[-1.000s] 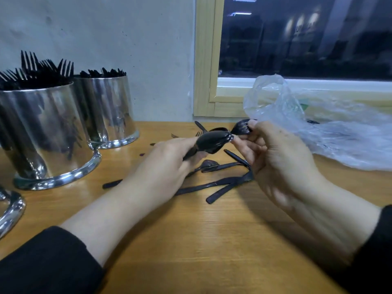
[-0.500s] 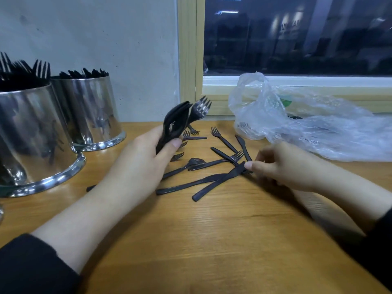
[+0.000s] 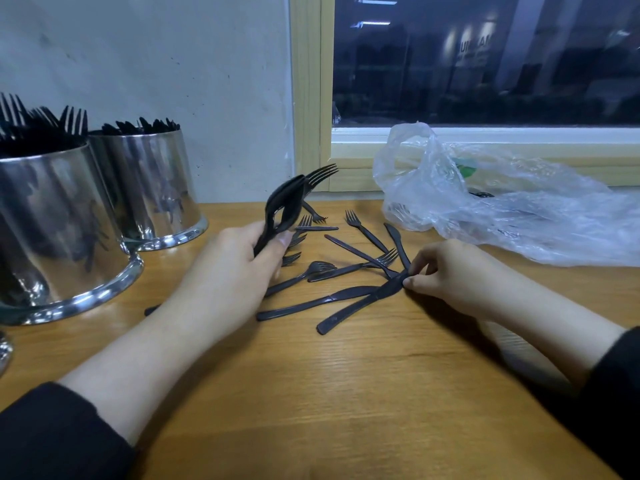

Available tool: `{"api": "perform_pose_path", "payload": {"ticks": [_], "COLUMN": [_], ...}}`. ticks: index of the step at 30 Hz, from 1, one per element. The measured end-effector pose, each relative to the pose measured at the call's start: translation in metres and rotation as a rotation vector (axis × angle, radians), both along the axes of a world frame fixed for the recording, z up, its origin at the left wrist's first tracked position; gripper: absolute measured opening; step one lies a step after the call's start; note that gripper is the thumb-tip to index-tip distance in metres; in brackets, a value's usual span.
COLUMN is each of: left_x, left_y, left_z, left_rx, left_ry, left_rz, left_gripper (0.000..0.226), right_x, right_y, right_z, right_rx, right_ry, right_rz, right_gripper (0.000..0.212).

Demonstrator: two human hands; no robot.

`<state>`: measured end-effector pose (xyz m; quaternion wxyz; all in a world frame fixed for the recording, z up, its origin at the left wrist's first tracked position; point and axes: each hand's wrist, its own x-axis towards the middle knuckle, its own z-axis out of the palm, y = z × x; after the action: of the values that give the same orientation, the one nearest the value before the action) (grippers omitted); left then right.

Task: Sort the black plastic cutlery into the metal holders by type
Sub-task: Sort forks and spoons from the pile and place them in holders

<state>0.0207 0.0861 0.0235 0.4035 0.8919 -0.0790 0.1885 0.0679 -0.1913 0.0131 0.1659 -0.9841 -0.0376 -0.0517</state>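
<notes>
Gathering step, judged. Left hand (image 3: 239, 261), frame centre-left, grips a bundle of spoons (image 3: 282, 211) with one fork among them, bowls raised. Right hand (image 3: 446, 271), centre-right, pinches the blade end of a knife (image 3: 360, 304) lying on the wooden table (image 3: 346, 410). Loose cutlery (image 3: 346, 258), forks and knives, is scattered between the hands. Two metal holders (image 3: 52, 223) (image 3: 152, 188) stand at left, already stocked; nearer one shows fork tines. Plastic bag (image 3: 502, 209) upper right. Next, probably: lift knife clear of the crossing pieces.
</notes>
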Motion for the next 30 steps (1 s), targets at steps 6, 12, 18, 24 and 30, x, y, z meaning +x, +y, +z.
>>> {"api": "perform_pose_path", "payload": {"ticks": [6,12,18,24,30], "left_x": [-0.003,-0.004,0.001,0.0,0.001], "left_y": [-0.001,-0.002,0.003,0.004,0.001], "left_z": [0.005,0.005,0.001,0.004,0.003], "left_rx": [-0.077,-0.142,-0.227,-0.249,-0.335], "left_ry": [-0.017,-0.013,0.024,-0.051,0.011], "left_rz": [-0.032,0.033,0.024,0.041,0.002], "left_gripper": [0.013,0.034,0.038,0.025,0.014], "right_x": [0.004,0.006,0.011,-0.002,-0.024], "right_y": [0.0,-0.003,-0.009,-0.005,0.021], "right_z": [-0.001,-0.002,-0.004,0.011,0.012], "right_rx": [-0.02,0.031,0.142,0.28,0.456], "right_ry": [0.002,-0.007,-0.078,-0.472,-0.556], "right_rz": [0.009,0.009,-0.003,0.065,0.368], "right_gripper": [0.02,0.016,0.014,0.008,0.005]}}
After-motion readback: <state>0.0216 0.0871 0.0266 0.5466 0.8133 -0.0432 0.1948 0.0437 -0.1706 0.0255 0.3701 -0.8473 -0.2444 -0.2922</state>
